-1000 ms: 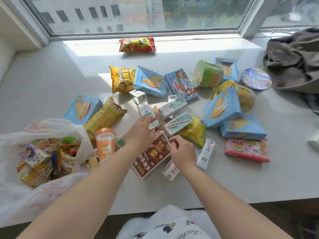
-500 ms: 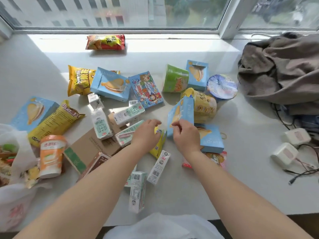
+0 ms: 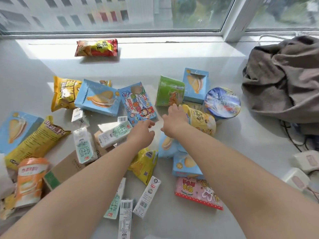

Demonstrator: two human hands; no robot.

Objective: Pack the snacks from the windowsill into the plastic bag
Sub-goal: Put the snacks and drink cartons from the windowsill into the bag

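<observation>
Right now my left hand (image 3: 143,131) is reaching forward over the snacks with its fingers loosely bent, and it holds nothing. My right hand (image 3: 175,120) is just beside it, fingers stretched out and also holding nothing. Its fingertips are by the yellow cup (image 3: 201,120) that lies on its side; I cannot tell if they touch it.

Close around my hands are a blue cartoon box (image 3: 137,103), a green cup (image 3: 170,91) and a white milk carton (image 3: 114,134). Under my right arm there is a blue cake box (image 3: 166,144), and under my left arm a yellow packet (image 3: 144,163). A round blue bowl (image 3: 222,103) sits past the yellow cup.

Farther out, more milk cartons (image 3: 83,146) lie near me, a pink box (image 3: 198,192) is on the right, and a long yellow bag (image 3: 36,142) is on the left. A red packet (image 3: 96,47) lies alone by the window.

Only a white bit of the plastic bag (image 3: 4,176) shows at the far left edge, next to an orange cup (image 3: 31,180). I cannot see what is inside it.

I think the job is far from done. Most snacks lie loose on the windowsill (image 3: 172,61), so lots of picking up is left. A brown cloth (image 3: 283,80) is bunched on the right.
</observation>
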